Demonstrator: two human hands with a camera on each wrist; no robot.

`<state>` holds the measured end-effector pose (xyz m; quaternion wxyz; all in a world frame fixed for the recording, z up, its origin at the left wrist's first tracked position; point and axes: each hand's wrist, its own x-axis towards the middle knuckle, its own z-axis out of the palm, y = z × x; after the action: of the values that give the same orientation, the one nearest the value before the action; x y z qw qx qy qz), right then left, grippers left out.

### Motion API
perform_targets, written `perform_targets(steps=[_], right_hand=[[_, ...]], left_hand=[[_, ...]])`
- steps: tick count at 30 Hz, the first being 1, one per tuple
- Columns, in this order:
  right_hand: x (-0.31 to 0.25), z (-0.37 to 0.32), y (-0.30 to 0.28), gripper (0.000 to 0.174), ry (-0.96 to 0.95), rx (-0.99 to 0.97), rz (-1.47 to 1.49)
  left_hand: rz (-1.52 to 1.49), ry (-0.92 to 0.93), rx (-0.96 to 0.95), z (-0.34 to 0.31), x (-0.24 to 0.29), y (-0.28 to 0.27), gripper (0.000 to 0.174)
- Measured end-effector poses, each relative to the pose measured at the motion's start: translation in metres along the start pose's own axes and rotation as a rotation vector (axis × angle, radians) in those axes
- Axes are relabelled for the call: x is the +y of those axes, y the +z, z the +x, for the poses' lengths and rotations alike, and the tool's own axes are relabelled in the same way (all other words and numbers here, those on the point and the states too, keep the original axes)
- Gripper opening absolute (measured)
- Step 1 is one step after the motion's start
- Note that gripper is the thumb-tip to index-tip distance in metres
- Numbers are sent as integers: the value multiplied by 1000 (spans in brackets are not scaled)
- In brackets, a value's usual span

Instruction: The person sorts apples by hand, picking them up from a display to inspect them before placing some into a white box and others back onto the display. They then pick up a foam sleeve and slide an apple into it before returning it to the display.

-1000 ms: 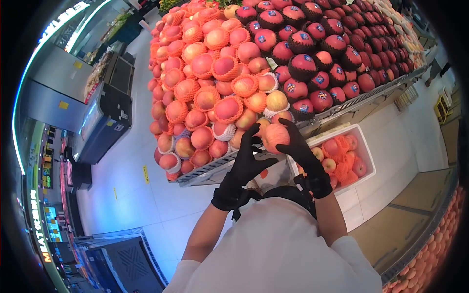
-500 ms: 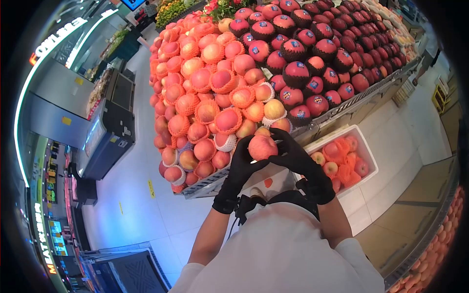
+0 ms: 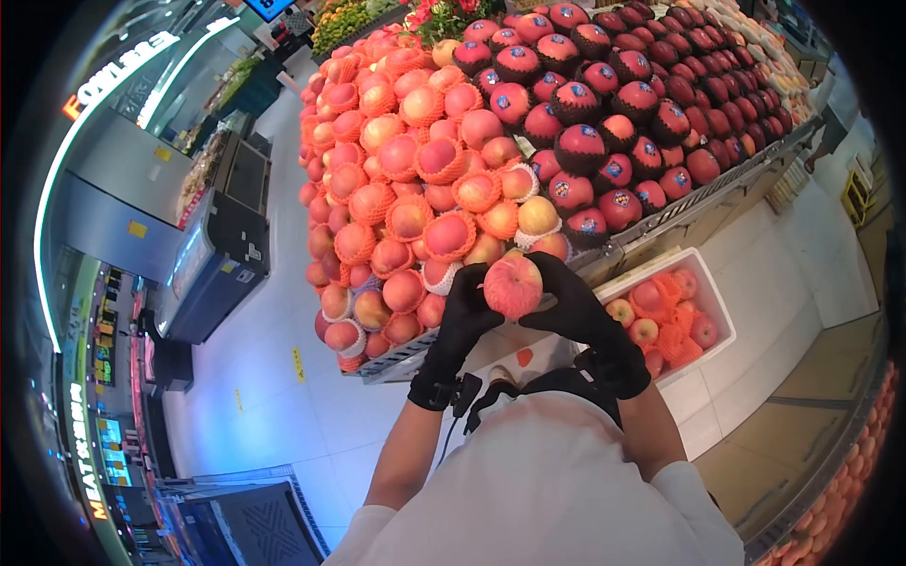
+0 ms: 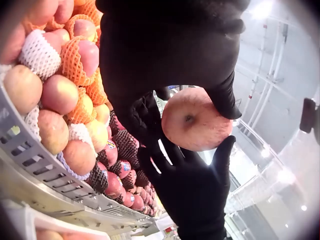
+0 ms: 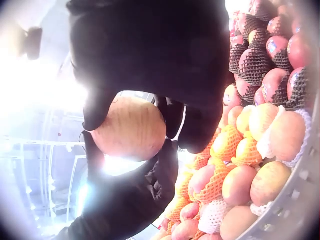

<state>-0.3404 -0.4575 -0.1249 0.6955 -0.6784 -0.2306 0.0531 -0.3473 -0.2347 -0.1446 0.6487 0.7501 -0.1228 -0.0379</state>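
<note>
Between my two black-gloved hands a red-pink apple [image 3: 512, 286] is held up in front of the fruit stand. My left hand [image 3: 468, 315] curves its fingers and thumb about one side of it. On the opposite side, my right hand [image 3: 570, 309] grips it likewise. The left wrist view shows the dimpled end of the apple [image 4: 192, 120] with the thumbs close to each other along its edge. In the right wrist view the streaked side of the apple [image 5: 131, 128] shows between both gloves.
Peach-toned apples in orange and white foam nets [image 3: 408, 219] are heaped just beyond my hands. Dark red apples in black nets [image 3: 579, 148] lie to their right. A white foam box [image 3: 722, 316] of apples stands low at the right, beside the stand's metal edge [image 3: 401, 354].
A second ago the right hand held the apple while the left hand was spread beside it. The left hand then took hold too, and the apple has turned between them.
</note>
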Motion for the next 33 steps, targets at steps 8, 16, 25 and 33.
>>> perform_targets(steps=[8,16,25,33], right_hand=[[5,7,10,75,-207,206,-166],[3,10,12,63,-296,232,-266],[29,3,22,79,-372,296,-592],[17,-6,15,93,-318,241,-468]], left_hand=[[-220,-92,-7,0,26,1,71],[-128,60,-87,1,23,5,79],[91,27,136,7,15,30,75],[-21,-28,170,11,12,12,46]])
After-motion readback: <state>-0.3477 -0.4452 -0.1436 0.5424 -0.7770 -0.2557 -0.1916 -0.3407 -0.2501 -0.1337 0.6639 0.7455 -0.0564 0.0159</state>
